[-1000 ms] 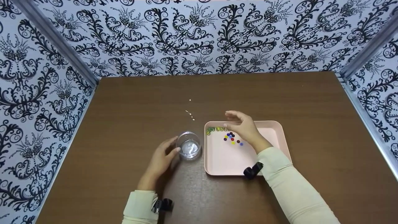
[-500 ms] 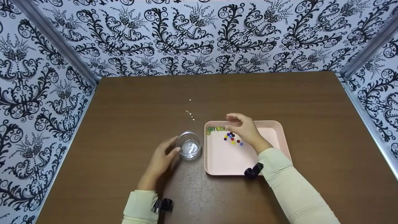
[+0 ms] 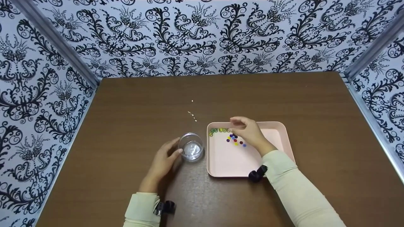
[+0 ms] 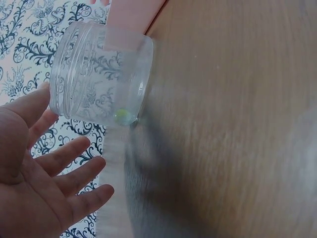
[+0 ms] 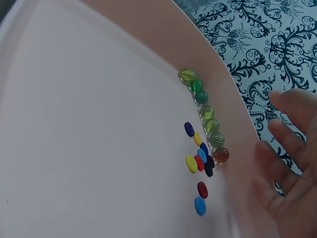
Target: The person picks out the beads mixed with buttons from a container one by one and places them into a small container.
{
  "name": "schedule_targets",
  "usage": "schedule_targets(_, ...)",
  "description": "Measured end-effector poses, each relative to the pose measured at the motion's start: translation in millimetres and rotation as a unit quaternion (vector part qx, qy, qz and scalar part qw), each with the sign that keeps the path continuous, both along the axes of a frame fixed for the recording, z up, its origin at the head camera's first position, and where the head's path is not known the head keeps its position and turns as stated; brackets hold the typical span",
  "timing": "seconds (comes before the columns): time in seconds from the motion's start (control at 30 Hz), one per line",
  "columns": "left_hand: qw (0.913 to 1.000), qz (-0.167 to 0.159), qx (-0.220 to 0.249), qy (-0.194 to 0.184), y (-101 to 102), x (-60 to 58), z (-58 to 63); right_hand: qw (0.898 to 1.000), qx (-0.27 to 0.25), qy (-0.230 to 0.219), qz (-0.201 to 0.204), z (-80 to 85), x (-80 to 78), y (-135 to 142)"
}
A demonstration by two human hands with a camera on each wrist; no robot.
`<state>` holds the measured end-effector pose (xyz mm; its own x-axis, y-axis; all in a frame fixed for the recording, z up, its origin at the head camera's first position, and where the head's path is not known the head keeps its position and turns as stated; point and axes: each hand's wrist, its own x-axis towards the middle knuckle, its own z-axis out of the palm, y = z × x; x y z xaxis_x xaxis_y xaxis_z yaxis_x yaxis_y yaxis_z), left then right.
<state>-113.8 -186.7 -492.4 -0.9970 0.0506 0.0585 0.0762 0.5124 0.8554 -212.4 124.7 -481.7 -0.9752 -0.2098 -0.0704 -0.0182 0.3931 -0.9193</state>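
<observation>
My left hand [image 3: 163, 160] is at the left side of a clear round jar [image 3: 191, 155], thumb and index fingertips at its rim. In the left wrist view the other fingers lie apart from the jar, and a yellow-green marble [image 4: 124, 117] rests at its bottom. My right hand [image 3: 251, 134] hovers over the far edge of a pink tray [image 3: 230, 164], fingers loosely bent, with nothing visible between them. Green and yellow-green marbles [image 5: 207, 112] line the tray wall, with a reddish-brown marble [image 5: 221, 154] at the row's end, nearest this hand. Several coloured buttons [image 5: 200, 162] lie beside them.
The jar stands just left of the tray on a brown wooden table [image 3: 126, 119]. Small pale specks [image 3: 192, 115] mark the tabletop behind the jar. Black-and-white patterned walls [image 3: 202, 37] enclose the table at the back and both sides.
My right hand has sunk slightly toward the tray's far edge, its fingertips a little nearer me. The left hand and the jar keep their places.
</observation>
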Motion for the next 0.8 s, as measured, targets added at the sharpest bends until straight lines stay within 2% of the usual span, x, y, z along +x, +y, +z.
schedule_targets(0.33,0.9999,-0.006,-0.005,0.011,-0.3,-1.0,-0.7,1.000,-0.009,-0.016,-0.001,-6.1,1.5,0.4)
schedule_targets(0.8,0.9999,-0.006,-0.001,0.014,-1.0,-1.1,-0.7,0.999,0.037,-0.019,-0.013,-10.6,2.2,0.4)
